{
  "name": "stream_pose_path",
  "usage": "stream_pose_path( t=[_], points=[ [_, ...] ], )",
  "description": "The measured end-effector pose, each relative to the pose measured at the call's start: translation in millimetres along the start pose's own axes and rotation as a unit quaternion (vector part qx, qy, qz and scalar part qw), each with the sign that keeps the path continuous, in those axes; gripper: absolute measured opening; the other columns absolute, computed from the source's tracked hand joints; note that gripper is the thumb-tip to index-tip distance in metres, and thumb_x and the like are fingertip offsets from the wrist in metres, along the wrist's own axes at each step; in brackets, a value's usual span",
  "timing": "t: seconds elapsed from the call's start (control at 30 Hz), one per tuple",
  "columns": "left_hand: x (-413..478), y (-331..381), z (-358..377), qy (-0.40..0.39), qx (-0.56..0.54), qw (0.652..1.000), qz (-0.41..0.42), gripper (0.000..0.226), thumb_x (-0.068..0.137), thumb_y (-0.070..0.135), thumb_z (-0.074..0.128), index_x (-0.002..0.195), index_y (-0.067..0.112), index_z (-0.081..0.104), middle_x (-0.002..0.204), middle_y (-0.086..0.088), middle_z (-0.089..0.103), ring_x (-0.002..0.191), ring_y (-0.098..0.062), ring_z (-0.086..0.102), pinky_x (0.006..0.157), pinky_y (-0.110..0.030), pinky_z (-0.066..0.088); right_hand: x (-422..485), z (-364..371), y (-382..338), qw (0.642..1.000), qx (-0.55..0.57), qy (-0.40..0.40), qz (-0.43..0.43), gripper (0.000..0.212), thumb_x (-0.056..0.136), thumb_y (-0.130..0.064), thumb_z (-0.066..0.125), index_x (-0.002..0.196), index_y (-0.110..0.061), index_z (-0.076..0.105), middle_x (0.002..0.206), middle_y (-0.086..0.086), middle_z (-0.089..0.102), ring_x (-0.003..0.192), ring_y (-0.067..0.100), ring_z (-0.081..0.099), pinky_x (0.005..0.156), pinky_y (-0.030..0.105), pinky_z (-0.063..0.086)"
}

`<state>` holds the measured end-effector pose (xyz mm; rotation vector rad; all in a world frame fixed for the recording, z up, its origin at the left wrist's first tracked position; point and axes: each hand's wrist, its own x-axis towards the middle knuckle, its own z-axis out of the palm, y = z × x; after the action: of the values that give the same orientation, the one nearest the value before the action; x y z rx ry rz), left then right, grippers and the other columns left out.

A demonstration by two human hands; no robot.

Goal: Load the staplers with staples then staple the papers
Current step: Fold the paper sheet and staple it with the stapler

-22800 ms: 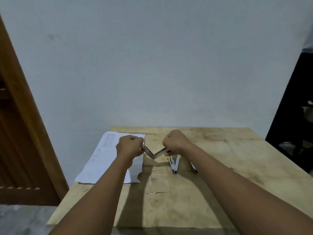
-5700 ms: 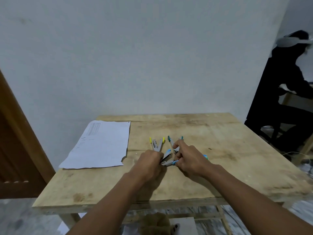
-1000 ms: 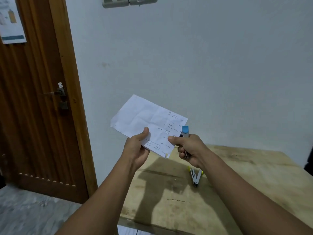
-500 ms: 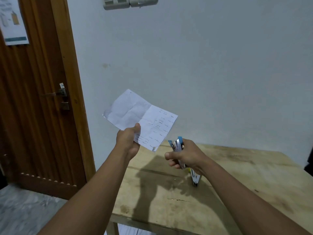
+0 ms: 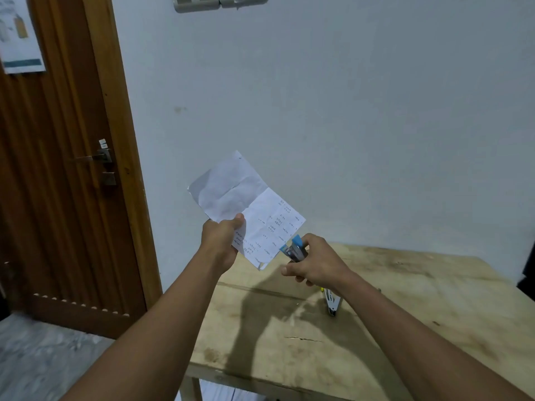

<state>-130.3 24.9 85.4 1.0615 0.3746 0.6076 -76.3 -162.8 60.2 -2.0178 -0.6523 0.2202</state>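
Note:
My left hand (image 5: 222,241) pinches white papers (image 5: 246,206) with handwritten figures, held up in the air over the table's left edge. My right hand (image 5: 314,266) grips a blue and silver stapler (image 5: 295,250), whose tip sits at the papers' lower right edge. A second stapler with yellow ends (image 5: 332,304) lies open on the wooden table (image 5: 405,299), partly hidden behind my right wrist.
A brown wooden door (image 5: 58,183) with a metal handle (image 5: 95,158) stands at the left. The white wall is right behind the table. A grey tiled floor (image 5: 43,357) shows at the lower left. Switch plates (image 5: 220,0) are mounted high on the wall.
Half a second ago the stapler was lowered away from the papers. Now my right hand has brought it back up to their lower right edge, while my left hand keeps holding them.

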Motion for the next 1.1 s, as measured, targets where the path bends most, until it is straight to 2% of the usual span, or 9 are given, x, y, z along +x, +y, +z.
stream_pose_path(
  t=[0.2, 0.33, 0.5, 0.67, 0.8, 0.9, 1.0, 1.1],
  points=[
    [0.2, 1.6, -1.3, -0.013, -0.012, 1.000, 0.008, 0.032, 0.092, -0.001, 0.059, 0.124, 0.004, 0.059, 0.116, -0.010, 0.068, 0.099, -0.027, 0.067, 0.078, -0.037, 0.054, 3.1, 3.3, 8.6, 0.998, -0.059, -0.003, 0.022, 0.045, 0.070, -0.018, 0.086, 0.088, -0.020, 0.045, 0.098, 0.006, 0.067, 0.066, 0.016, 0.057, 0.055, 0.025, 0.040],
    [-0.1, 0.9, -1.8, -0.014, -0.013, 1.000, 0.004, 0.034, 0.092, -0.001, 0.059, 0.125, 0.003, 0.058, 0.120, -0.012, 0.067, 0.105, -0.031, 0.065, 0.086, -0.042, 0.053, 1.4, 5.4, 5.8, 0.999, -0.001, -0.007, 0.034, 0.046, 0.071, -0.014, 0.084, 0.094, -0.016, 0.044, 0.091, 0.008, 0.068, 0.060, 0.017, 0.057, 0.053, 0.027, 0.041],
    [-0.3, -3.1, -1.9, -0.012, -0.017, 1.000, -0.005, 0.035, 0.091, 0.000, 0.060, 0.126, 0.002, 0.057, 0.121, -0.013, 0.066, 0.106, -0.034, 0.064, 0.081, -0.041, 0.054, -0.6, 3.9, -3.7, 0.997, 0.059, -0.021, 0.053, 0.048, 0.073, -0.011, 0.083, 0.101, -0.015, 0.043, 0.089, 0.006, 0.067, 0.061, 0.017, 0.057, 0.053, 0.026, 0.042],
    [-0.2, -5.9, -3.5, -0.016, -0.014, 1.000, 0.000, 0.035, 0.092, -0.001, 0.059, 0.126, 0.004, 0.057, 0.122, -0.014, 0.066, 0.109, -0.034, 0.064, 0.086, -0.043, 0.053, -2.9, 3.9, -8.7, 0.989, 0.122, -0.035, 0.075, 0.053, 0.073, -0.010, 0.085, 0.104, -0.016, 0.043, 0.086, 0.006, 0.069, 0.058, 0.014, 0.056, 0.045, 0.023, 0.039],
    [-0.3, -9.6, -4.3, -0.025, -0.013, 1.000, -0.005, 0.034, 0.091, 0.000, 0.059, 0.125, 0.003, 0.057, 0.121, -0.014, 0.066, 0.110, -0.035, 0.063, 0.092, -0.048, 0.052, -6.3, 1.8, -11.7, 0.977, 0.186, -0.055, 0.088, 0.053, 0.072, -0.022, 0.086, 0.111, -0.009, 0.053, 0.088, 0.012, 0.076, 0.061, 0.015, 0.056, 0.050, 0.026, 0.041],
    [0.4, -11.8, -4.6, -0.034, -0.022, 0.999, -0.015, 0.033, 0.091, 0.001, 0.060, 0.124, 0.004, 0.058, 0.119, -0.014, 0.068, 0.108, -0.035, 0.065, 0.094, -0.052, 0.051, -8.5, 1.4, -14.2, 0.967, 0.225, -0.076, 0.090, 0.043, 0.080, -0.038, 0.078, 0.101, -0.002, 0.068, 0.085, 0.011, 0.073, 0.057, 0.014, 0.055, 0.053, 0.026, 0.042],
    [0.0, -12.6, -2.8, -0.054, -0.035, 0.998, -0.025, 0.032, 0.090, 0.000, 0.060, 0.122, 0.003, 0.060, 0.118, -0.014, 0.069, 0.107, -0.034, 0.066, 0.094, -0.052, 0.051, -9.0, 0.8, -17.4, 0.955, 0.266, -0.083, 0.105, 0.046, 0.084, -0.048, 0.070, 0.095, -0.003, 0.071, 0.074, 0.005, 0.072, 0.058, 0.015, 0.054, 0.053, 0.027, 0.042],
    [-1.1, -11.4, -0.1, -0.062, -0.036, 0.997, -0.035, 0.032, 0.090, 0.000, 0.060, 0.122, 0.004, 0.060, 0.118, -0.013, 0.069, 0.108, -0.036, 0.065, 0.095, -0.051, 0.051, -10.4, -2.2, -18.6, 0.941, 0.300, -0.091, 0.126, 0.042, 0.086, -0.050, 0.067, 0.092, -0.008, 0.068, 0.066, 0.003, 0.067, 0.058, 0.017, 0.052, 0.052, 0.028, 0.041]
  ],
)
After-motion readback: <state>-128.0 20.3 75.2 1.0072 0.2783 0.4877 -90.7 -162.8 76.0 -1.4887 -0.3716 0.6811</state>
